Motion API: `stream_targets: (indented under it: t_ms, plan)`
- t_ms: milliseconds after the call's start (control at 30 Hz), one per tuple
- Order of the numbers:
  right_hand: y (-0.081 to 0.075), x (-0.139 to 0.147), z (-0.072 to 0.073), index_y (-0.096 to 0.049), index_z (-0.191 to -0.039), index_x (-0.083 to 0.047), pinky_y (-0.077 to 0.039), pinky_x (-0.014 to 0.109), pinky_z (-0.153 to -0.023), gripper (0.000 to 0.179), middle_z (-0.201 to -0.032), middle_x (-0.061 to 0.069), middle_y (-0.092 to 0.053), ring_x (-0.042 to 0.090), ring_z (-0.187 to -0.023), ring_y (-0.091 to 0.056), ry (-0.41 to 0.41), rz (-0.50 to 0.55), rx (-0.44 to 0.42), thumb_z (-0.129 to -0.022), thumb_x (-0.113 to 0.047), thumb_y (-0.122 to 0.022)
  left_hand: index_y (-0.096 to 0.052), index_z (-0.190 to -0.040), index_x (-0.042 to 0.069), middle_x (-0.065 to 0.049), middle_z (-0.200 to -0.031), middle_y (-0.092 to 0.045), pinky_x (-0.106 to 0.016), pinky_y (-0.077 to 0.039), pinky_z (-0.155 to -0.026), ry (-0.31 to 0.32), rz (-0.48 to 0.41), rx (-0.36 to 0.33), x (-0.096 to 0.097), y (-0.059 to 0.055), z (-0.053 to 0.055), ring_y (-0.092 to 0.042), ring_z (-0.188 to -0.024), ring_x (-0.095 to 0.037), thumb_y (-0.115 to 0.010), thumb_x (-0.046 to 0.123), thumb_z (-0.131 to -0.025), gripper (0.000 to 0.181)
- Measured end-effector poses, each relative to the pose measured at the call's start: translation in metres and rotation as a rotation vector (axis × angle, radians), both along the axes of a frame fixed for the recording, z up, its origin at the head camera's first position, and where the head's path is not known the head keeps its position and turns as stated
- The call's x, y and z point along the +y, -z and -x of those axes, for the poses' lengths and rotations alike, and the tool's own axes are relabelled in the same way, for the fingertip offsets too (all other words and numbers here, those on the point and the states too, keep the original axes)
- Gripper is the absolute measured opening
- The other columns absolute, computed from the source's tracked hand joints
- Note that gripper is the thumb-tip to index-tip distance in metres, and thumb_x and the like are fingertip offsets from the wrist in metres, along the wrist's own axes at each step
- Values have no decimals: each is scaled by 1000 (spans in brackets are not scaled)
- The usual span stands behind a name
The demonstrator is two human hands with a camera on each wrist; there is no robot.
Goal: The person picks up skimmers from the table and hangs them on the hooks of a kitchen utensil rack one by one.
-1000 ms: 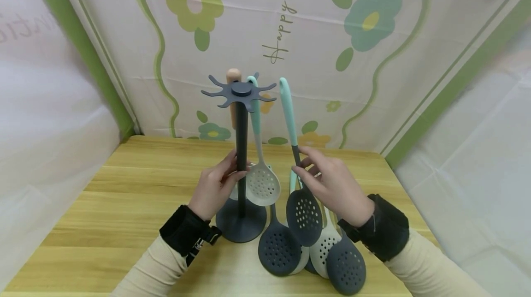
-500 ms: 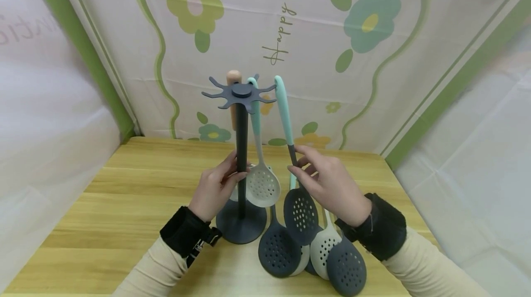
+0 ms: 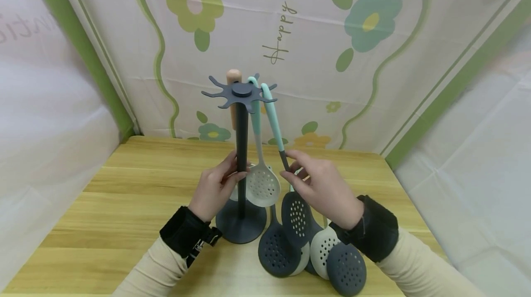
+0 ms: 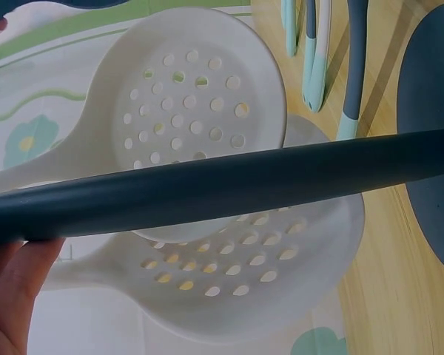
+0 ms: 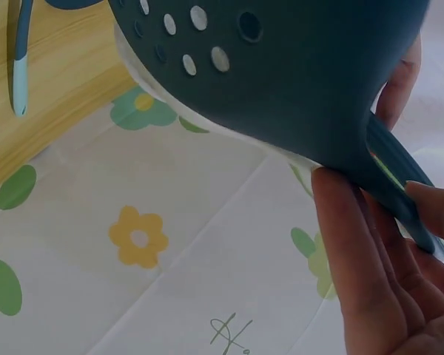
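My left hand [image 3: 213,191] grips the dark post of a utensil stand [image 3: 242,135], which is upright on its round base. Between finger and thumb, my right hand [image 3: 325,191] pinches the neck of a dark skimmer [image 3: 296,218] with a mint handle. That skimmer tilts left, its handle's top overlapping the stand's right hook arms; whether it touches them I cannot tell. A pale skimmer [image 3: 263,186] hangs from the stand, and another pale perforated head [image 4: 237,296] shows behind it in the left wrist view. Mostly hidden behind the post is a wooden handle [image 3: 234,75].
On the wooden table [image 3: 145,195], right of the base, lies a pile of several skimmers, including a dark one [image 3: 279,251], a pale one [image 3: 323,251] and another dark one [image 3: 347,269]. A flowered cloth [image 3: 265,20] rises behind the table.
My right hand has moved left with the dark skimmer, bringing its handle top from beside the stand to over the hook arms. My left hand stays on the post.
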State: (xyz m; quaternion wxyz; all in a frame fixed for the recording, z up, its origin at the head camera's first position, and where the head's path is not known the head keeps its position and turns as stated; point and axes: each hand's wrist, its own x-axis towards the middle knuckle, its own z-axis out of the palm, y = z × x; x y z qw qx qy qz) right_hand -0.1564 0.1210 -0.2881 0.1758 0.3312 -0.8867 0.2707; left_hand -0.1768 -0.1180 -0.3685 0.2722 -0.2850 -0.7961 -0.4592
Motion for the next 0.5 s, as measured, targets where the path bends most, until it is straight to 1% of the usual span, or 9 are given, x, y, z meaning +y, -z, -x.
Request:
stream_targets:
  t_ms: [267,500]
  plan:
    - [4,-7,4,-58,-125,2,-60,24,-64,38,-90,10,-75,13,-72,-72,-19,-4,-41,-92,-10,-70,-52,-137,-7,-18,-105,-74,-34,-62,-76,10,-2,27,0,0,0,-74,-94,-29,-69,-7,-86,53]
    - [8,-10,10,-54,-130,2,-62,28,-68,42,-97,12,-75,17,-79,-73,-56,2,-87,-94,-12,-69,-54,-136,-5,-17,-103,-75,-34,-62,-76,-10,9,4,0,0,0,-75,-93,-27,-69,-5,-87,52]
